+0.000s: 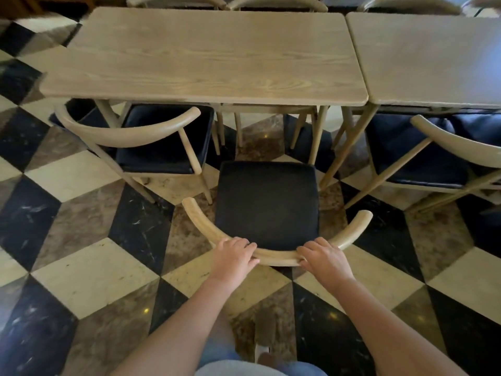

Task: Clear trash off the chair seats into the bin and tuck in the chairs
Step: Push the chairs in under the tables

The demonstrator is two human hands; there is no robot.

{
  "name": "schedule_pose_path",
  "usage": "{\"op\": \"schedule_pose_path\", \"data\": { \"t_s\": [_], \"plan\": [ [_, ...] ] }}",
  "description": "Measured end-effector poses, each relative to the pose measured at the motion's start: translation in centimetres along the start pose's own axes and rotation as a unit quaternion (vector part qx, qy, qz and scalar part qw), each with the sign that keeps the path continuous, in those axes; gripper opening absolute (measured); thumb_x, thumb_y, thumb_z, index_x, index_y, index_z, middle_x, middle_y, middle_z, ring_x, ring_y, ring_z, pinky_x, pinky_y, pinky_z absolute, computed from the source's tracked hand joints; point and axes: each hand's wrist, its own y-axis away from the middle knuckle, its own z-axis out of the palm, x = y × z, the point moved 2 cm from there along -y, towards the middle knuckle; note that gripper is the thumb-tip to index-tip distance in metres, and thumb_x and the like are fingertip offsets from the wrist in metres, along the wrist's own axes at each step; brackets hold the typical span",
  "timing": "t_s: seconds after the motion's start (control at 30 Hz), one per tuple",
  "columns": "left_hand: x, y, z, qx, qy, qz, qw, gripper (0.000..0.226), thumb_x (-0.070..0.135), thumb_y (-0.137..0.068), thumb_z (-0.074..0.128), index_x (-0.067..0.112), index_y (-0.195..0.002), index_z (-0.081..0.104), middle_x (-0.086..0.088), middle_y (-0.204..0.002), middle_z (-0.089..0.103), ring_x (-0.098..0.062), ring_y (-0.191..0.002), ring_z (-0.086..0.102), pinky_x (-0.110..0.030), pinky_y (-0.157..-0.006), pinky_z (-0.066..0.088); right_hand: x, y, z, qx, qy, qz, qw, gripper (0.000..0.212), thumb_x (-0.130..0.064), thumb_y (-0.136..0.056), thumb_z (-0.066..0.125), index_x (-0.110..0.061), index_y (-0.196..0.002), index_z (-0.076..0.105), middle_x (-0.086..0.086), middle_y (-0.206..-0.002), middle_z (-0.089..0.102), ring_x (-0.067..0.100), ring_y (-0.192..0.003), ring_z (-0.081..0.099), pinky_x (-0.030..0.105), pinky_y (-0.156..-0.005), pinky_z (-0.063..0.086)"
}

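The left grip [235, 255] and the right grip [324, 258] are both clenched over the curved pale-wood back rail [276, 257] of the dark-cushioned wooden chair [267, 202], fingers curled over the top edge, thumbs behind. The two grips sit near each other, either side of the rail's middle, which looks like the right place to hold: a push from there should run straight.

Just ahead of the grips the black padded seat [267, 199] shows no trash. The frame looks stiff and fairly light, so it should slide rather than flex, though its legs may drag or chatter on the polished checkered stone floor [89, 270].

Beyond the seat stands the pale grained-wood bench [206, 55]; the chair's front edge has not yet passed under it. Ahead and to the left grip's side, a matching chair [162, 142] is partly tucked in already.
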Motion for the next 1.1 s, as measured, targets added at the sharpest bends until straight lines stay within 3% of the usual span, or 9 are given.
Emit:
{"op": "schedule_pose_path", "data": {
  "t_s": [0.2, 0.5, 0.8, 1.1],
  "plan": [
    [0.0, -0.4, -0.2, 0.010, 0.002, -0.010, 1.000, 0.037, 0.041, -0.084, 0.063, 0.018, -0.113, 0.065, 0.000, -0.107, 0.070, -0.018, -0.104, 0.063, -0.036, -0.093, 0.046, 0.5, -0.6, 0.1, 0.001, 0.013, -0.029, 0.999, 0.027, -0.031, -0.094, 0.052, -0.023, -0.120, 0.054, -0.005, -0.113, 0.060, 0.016, -0.101, 0.050, 0.030, -0.083, 0.050],
    [-1.1, -4.3, -1.3, -0.002, 0.026, -0.054, 0.998, 0.046, 0.048, -0.085, 0.058, 0.020, -0.122, 0.059, 0.003, -0.122, 0.065, -0.012, -0.114, 0.058, -0.029, -0.101, 0.041, 2.2, -4.2, -0.6, 0.004, 0.033, -0.030, 0.999, 0.029, -0.028, -0.091, 0.058, -0.023, -0.120, 0.054, -0.003, -0.113, 0.060, 0.015, -0.100, 0.050, 0.029, -0.084, 0.050],
    [-3.5, -10.5, -2.8, 0.002, 0.025, -0.059, 0.998, 0.046, 0.047, -0.086, 0.057, 0.019, -0.123, 0.059, 0.002, -0.123, 0.065, -0.013, -0.115, 0.058, -0.029, -0.101, 0.042, 4.6, -10.1, -2.8, -0.003, 0.058, -0.030, 0.998, 0.036, -0.030, -0.087, 0.065, -0.023, -0.121, 0.054, -0.003, -0.111, 0.061, 0.015, -0.097, 0.051, 0.029, -0.079, 0.050],
    [-7.0, -18.0, -4.8, 0.012, 0.029, -0.050, 0.998, 0.043, 0.048, -0.084, 0.060, 0.020, -0.116, 0.064, 0.004, -0.113, 0.069, -0.011, -0.108, 0.062, -0.029, -0.097, 0.044, 7.0, -17.6, -6.3, -0.027, 0.073, -0.042, 0.996, 0.040, -0.027, -0.089, 0.062, -0.020, -0.126, 0.049, 0.000, -0.118, 0.059, 0.018, -0.103, 0.050, 0.031, -0.083, 0.050]
  ]
}}
